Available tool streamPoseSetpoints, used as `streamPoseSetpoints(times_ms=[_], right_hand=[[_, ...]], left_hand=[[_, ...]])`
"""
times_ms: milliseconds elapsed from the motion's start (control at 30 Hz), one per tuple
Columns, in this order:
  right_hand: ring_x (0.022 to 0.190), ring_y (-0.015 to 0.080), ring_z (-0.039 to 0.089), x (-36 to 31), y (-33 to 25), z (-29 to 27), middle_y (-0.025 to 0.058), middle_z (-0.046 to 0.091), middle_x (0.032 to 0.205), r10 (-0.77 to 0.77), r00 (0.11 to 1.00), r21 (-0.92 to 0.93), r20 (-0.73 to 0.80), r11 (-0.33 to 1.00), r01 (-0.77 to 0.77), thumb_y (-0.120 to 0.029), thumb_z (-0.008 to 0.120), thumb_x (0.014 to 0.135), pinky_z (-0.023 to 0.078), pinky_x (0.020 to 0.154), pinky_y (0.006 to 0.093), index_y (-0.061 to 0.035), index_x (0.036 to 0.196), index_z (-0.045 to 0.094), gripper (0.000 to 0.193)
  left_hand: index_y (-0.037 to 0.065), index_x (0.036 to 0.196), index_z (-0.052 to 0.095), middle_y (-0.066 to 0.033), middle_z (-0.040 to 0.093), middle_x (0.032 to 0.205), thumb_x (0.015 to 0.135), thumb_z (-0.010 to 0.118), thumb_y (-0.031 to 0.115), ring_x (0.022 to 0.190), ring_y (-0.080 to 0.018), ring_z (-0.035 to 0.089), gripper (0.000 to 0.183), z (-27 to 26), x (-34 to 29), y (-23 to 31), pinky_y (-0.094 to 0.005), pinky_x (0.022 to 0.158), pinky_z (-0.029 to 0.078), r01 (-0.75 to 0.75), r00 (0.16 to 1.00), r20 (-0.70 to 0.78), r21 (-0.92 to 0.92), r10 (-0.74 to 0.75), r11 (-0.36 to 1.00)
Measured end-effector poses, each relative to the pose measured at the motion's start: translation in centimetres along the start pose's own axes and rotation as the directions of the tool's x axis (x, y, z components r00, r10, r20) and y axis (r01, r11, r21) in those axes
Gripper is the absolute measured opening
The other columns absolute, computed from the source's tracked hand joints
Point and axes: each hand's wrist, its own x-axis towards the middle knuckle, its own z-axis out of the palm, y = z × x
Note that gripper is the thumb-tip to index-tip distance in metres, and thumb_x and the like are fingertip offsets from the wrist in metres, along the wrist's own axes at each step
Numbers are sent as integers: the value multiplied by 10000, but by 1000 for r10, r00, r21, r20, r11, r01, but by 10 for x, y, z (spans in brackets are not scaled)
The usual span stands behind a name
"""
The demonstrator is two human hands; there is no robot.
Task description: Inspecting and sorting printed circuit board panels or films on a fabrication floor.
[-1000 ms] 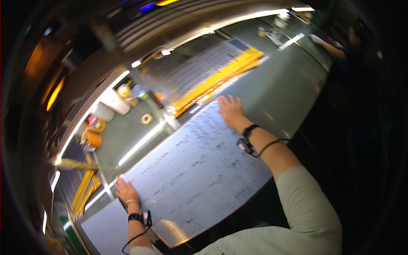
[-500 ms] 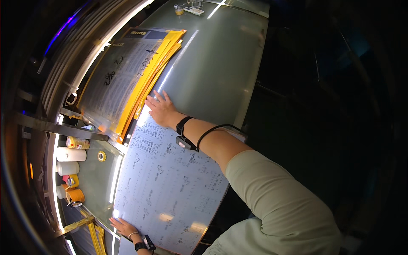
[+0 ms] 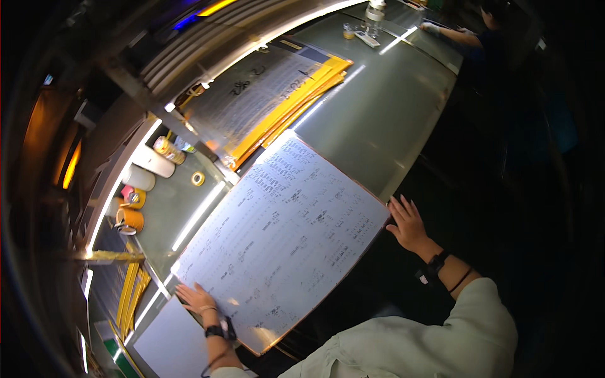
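A large pale rectangular sheet [image 3: 283, 233], printed with rows of small dark marks and thinly edged in orange, lies at a slant on the glass-like table [image 3: 372, 113]. My left hand [image 3: 196, 298] rests at its left edge near the lower corner, fingers stretched out and flat. At the sheet's right corner is my right hand [image 3: 409, 227], its fingers extended and apart, the tips touching or nearly touching the edge. Neither hand visibly holds anything. Both wrists wear dark bands with small devices.
Beyond the sheet lies a stack of yellow-edged films [image 3: 277, 94]. Bottles [image 3: 153, 161], tape rolls [image 3: 130, 219] and a small tape ring [image 3: 198, 179] stand at left. A blank white sheet [image 3: 173, 340] is near my left forearm. Far right, another person [image 3: 488, 44] reaches over the table.
My right hand has moved from the sheet's far edge beside the films to its right corner. My left hand stays at the left edge. The view has turned, showing another person.
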Motion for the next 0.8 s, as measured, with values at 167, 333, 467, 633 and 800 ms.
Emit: streamPoseSetpoints(times_ms=[167,333,467,633,800], right_hand=[[513,176,464,25,47,40,81,503,540,396,878,676,270,572,-466,-247,573,824,377,522,298,10,673,564,298],[654,106,459,13,48,49,26,546,711,183,889,850,420,264,-456,-180,524,852,386,594,269,17,789,589,217],[640,154,527,-16,65,27,47,567,772,-102,564,532,819,-231,-815,-138,521,849,418,542,246,-52,917,532,111],[952,231,549,50,40,-39,143,568,1081,-333,742,811,582,163,-562,-40,483,730,415,850,311,57,1226,410,510],[1094,211,480,56,11,-162,134,507,1197,-402,848,693,346,718,57,-53,547,760,371,929,308,27,1243,416,507]], left_hand=[[41,1321,336,-187,285,1381,878,413,430,1270,-365,265,594,10,-202,-64,-467,1013,235,-86,962,-268,-120,51,989],[2,863,538,-96,563,738,803,584,457,684,-241,556,461,-5,-267,-73,-358,644,454,660,729,368,-602,-577,450],[121,855,582,14,544,642,858,514,447,543,-121,512,332,33,-268,-87,-259,494,421,553,602,766,-603,-224,-576],[120,856,590,22,542,627,867,495,444,512,-113,495,337,24,-257,-80,-245,481,430,516,522,828,-499,-206,-696],[116,821,583,9,558,626,868,484,441,518,-126,526,343,46,-262,-93,-283,468,464,431,456,886,-303,-85,-850]])
